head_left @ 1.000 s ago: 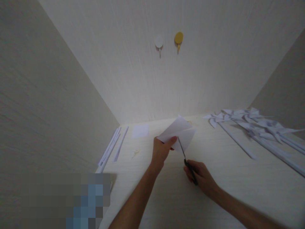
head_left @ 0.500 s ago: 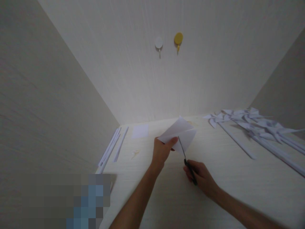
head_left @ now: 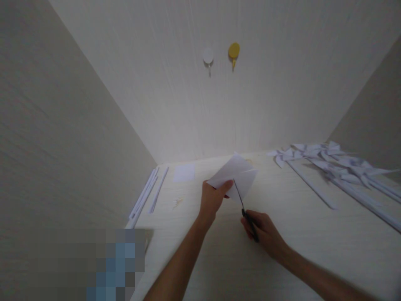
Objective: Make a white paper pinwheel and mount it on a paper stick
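A square sheet of thin white paper (head_left: pixel 227 171), raised at a tilt over the middle of the desk, is clamped at its left, near side between the left hand's (head_left: pixel 213 198) fingers, the thumb lying on its upper face and the other fingers largely hidden beneath. A pale line runs inward from the sheet's right corner. The right hand's (head_left: pixel 266 232) fingers are closed around the black handles of a slender pair of scissors (head_left: pixel 243 209), whose narrow dark blades reach across the near right part of the sheet, the tip just beside the left thumb; whether the blades are parted cannot be told. The pale, faintly streaked desk (head_left: pixel 225 267) carries, to the left, a flat white paper square (head_left: pixel 184 172), a small cluster of yellowish pieces (head_left: pixel 178 202) and several long white rolled-paper sticks (head_left: pixel 145 194). To the right lies an overlapping group of white paper pinwheels (head_left: pixel 328 161), some with their sticks pointing toward the viewer. Behind the desk rises a light grey streaked wall (head_left: pixel 200 117) bearing a round white hook (head_left: pixel 208 55) and, beside it, a round yellow hook (head_left: pixel 234 50). Darker side walls flank both edges; pixelation covers the lower left.
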{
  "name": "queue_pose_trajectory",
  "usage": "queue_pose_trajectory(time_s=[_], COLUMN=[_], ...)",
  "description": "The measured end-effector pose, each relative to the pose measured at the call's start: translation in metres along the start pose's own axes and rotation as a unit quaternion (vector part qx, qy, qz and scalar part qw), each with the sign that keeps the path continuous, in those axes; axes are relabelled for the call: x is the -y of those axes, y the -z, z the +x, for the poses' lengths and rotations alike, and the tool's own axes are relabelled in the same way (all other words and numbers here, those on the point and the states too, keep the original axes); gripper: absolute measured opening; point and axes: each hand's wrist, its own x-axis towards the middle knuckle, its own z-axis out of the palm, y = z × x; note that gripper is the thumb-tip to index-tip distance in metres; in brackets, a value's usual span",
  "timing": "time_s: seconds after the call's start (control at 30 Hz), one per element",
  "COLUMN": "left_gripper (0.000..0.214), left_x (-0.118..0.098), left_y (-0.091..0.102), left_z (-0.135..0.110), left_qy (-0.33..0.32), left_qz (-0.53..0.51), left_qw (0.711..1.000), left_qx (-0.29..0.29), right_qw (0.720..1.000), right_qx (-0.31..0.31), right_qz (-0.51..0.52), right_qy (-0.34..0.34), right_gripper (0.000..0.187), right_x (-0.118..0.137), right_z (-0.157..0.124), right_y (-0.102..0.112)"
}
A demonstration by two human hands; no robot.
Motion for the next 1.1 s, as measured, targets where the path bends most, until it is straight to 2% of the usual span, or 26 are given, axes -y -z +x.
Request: queue_pose_trajectory(time_s=[0.23, 0.37, 0.5, 0.6, 0.7, 0.8, 0.93, 1.0, 1.1], left_gripper=[0.022, 0.025, 0.025, 0.022, 0.018, 0.015, 0.023, 0.023, 0.028], left_x=[0.0, -0.007, -0.021, -0.029, -0.034, -0.039, -0.046, -0.047, -0.042], left_y=[-0.002, 0.006, 0.027, 0.044, 0.056, 0.066, 0.074, 0.074, 0.069], left_z=[-0.001, 0.003, 0.01, 0.014, 0.012, 0.008, 0.007, 0.01, 0.014], left_qy=[0.012, -0.009, -0.08, -0.111, -0.099, -0.075, -0.066, -0.064, -0.061], left_qz=[-0.004, 0.002, 0.021, 0.119, 0.195, 0.242, 0.198, 0.155, 0.058], left_qw=[1.0, 1.0, 0.995, 0.982, 0.965, 0.952, 0.966, 0.982, 0.996], left_qx=[-0.005, 0.003, 0.05, 0.092, 0.147, 0.173, 0.15, 0.089, -0.041], right_qw=[1.0, 1.0, 0.999, 0.998, 0.994, 0.99, 0.99, 0.992, 0.995], right_qx=[-0.001, 0.002, 0.014, 0.038, 0.079, 0.113, 0.118, 0.111, 0.096], right_qz=[0.005, -0.004, -0.029, -0.05, -0.07, -0.079, -0.068, -0.051, -0.006], right_qy=[-0.003, 0.003, 0.011, 0.015, 0.023, 0.028, 0.027, 0.022, 0.014], right_gripper=[0.032, 0.032, 0.031, 0.032, 0.032, 0.033, 0.032, 0.03, 0.027], right_x=[0.0, 0.001, 0.001, 0.001, 0.001, 0.001, 0.001, 0.0, 0.001], right_z=[0.0, 0.0, 0.001, 0.001, 0.001, 0.0, 0.0, 0.0, 0.001], right_y=[0.0, 0.0, -0.001, -0.002, -0.002, -0.001, -0.001, 0.0, 0.0])
